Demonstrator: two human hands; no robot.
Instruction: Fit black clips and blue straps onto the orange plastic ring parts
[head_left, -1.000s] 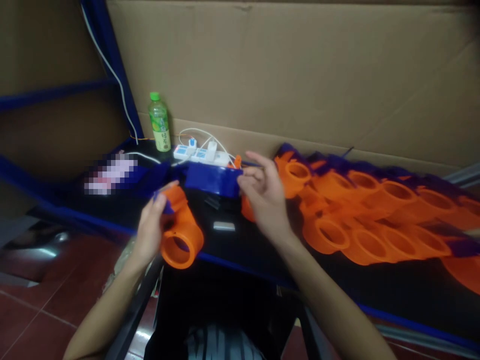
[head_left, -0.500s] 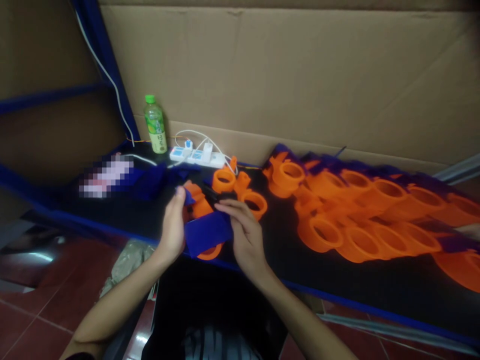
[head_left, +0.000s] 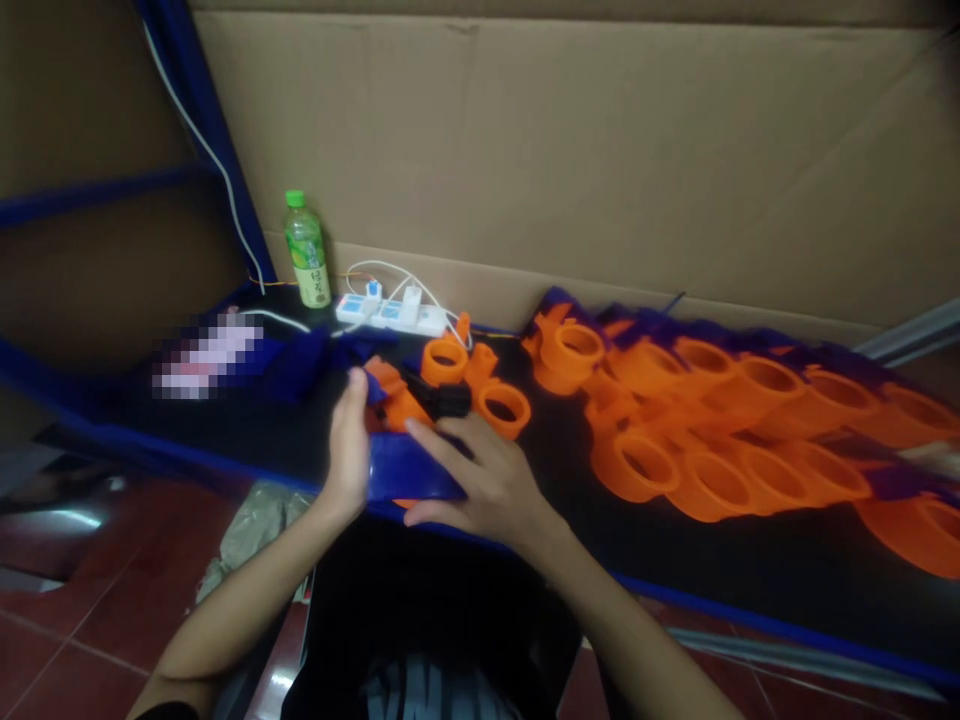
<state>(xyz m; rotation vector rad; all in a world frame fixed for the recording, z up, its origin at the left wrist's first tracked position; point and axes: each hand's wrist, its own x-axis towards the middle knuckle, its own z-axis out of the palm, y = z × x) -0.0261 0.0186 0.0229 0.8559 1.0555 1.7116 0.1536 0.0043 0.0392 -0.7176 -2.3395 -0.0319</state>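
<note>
My left hand (head_left: 348, 455) is closed around the left side of an orange plastic part (head_left: 401, 405) that has a blue flat panel (head_left: 409, 467) on its near side. My right hand (head_left: 487, 480) spans the right end of that panel, index finger along its top edge and thumb along the bottom. Just beyond these fingers a black object (head_left: 450, 400) shows; what it is, and whether a finger touches it, I cannot make out. Two orange rings, one farther off (head_left: 444, 360) and one nearer (head_left: 504, 408), lie past my right hand.
Rows of orange rings with blue pieces (head_left: 712, 420) cover the table's right side. Behind stand a green-capped bottle (head_left: 306, 250) and a white power strip (head_left: 391, 314) with cables. Blue pieces (head_left: 300, 365) lie at left. Another person's hand (head_left: 934, 458) shows at the right edge.
My right hand has opened its fingers wider and shifted round the blue panel, which has tilted. More of the black object is now exposed. My left hand keeps its hold.
</note>
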